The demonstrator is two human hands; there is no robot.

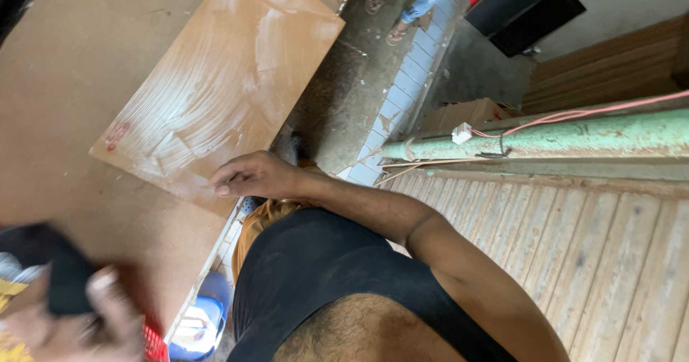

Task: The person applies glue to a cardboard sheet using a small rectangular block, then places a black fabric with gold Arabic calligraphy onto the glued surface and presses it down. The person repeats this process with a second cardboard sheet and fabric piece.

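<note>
Brown fibreboard covers the worktable point(64, 104), and on it lies one orange-brown wooden panel point(230, 68) smeared with white streaks. The right hand point(255, 175) rests at the panel's near edge, fingers curled and pressed on it — touching, not clasping. The left hand point(79, 319), blurred at the lower corner, is closed on one black cloth point(50, 269). One green pipe point(560, 138) runs beside the table, one pink cable point(588, 112) along it — two sandalled feet point(384, 17) stand beyond.
</note>
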